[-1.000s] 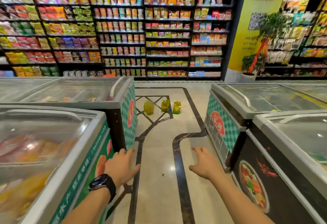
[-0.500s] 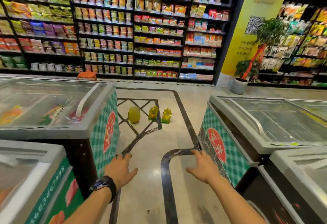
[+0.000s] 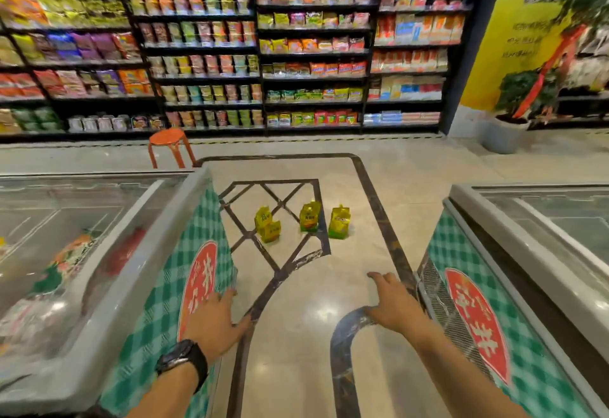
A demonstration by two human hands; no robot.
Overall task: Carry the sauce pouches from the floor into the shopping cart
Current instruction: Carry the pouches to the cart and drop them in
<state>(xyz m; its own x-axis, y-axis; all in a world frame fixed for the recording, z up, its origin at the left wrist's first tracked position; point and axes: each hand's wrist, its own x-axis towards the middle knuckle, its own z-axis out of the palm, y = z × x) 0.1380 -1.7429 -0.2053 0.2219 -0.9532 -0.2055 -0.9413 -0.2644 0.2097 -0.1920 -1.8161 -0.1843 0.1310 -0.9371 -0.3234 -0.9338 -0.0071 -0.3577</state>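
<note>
Three yellow sauce pouches stand on the polished floor ahead, between two chest freezers: the left pouch (image 3: 267,224), the middle pouch (image 3: 309,217) and the right pouch (image 3: 339,222). My left hand (image 3: 216,322), with a black watch on the wrist, is held out low with fingers apart and holds nothing. My right hand (image 3: 393,305) is also stretched forward, fingers spread, with nothing in it. Both hands are well short of the pouches. No shopping cart is in view.
A chest freezer (image 3: 138,272) flanks the aisle on the left and another freezer (image 3: 514,252) on the right. An orange stool (image 3: 169,147) stands beyond the left freezer. Stocked shelves (image 3: 313,55) line the back. A potted plant (image 3: 507,120) stands at the right.
I have moved forward along the aisle; the pouches are nearer and larger. The near freezers have slid out of view. Both hands stay held out and empty.
</note>
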